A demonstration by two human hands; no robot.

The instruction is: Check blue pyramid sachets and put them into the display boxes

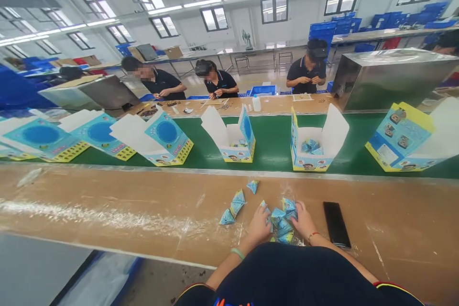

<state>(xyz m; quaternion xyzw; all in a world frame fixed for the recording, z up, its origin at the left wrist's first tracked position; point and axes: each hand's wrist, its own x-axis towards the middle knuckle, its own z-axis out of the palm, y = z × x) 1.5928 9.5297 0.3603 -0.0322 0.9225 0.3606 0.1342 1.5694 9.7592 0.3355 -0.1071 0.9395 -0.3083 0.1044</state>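
Note:
Several small blue-and-yellow triangular packets [281, 225] lie bunched on the brown table close to my body. My left hand [259, 225] curls round a packet [264, 205] at the left side of the bunch. From the right, my right hand [304, 221] has its fingers and thumb around a packet [289, 204]. Both hands rest low at the tabletop, and part of the bunch is hidden between them. Left of my hands lie more loose packets [237, 202], one of them [253, 186] a little farther off.
A black phone [336, 224] lies right of my right hand. Beyond the table, a green conveyor belt [272, 138] carries open display boxes; two boxes [311, 148] [238, 143] show packets inside. Three people work across the belt, near a white bottle [256, 103] and metal housings [390, 79].

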